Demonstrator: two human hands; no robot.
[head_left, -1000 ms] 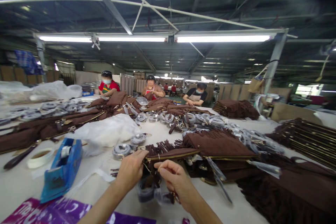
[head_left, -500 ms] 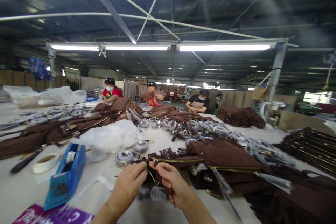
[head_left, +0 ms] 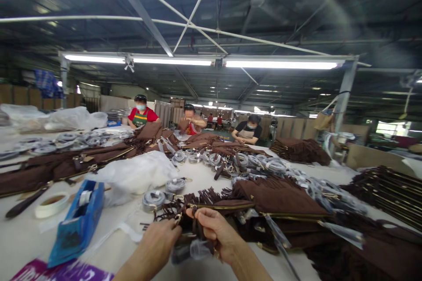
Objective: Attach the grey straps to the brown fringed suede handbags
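Observation:
My left hand (head_left: 160,240) is closed on a small gold metal clasp (head_left: 178,218) near the end of a brown fringed bag (head_left: 217,205). To its right, my right hand (head_left: 216,230) pinches a dark brown strap (head_left: 195,219) at the bag's zippered edge. Below and between the hands lies a clear plastic wrapping (head_left: 199,250), partly hidden. Wrapped grey strap coils (head_left: 154,200) rest just beyond my left hand. More brown bags (head_left: 283,197) are stacked to the right.
A blue tape dispenser (head_left: 79,224) and a white tape roll (head_left: 52,205) sit on the left. White plastic (head_left: 138,171) lies behind them. Dark bags with gold zippers (head_left: 389,193) are piled far right. Several people sit across the table, one in a green apron (head_left: 140,118).
My left hand has moved slightly down, and a gold clasp now shows at its fingertips. More fringe is visible beside it. The person at the far left has straightened up.

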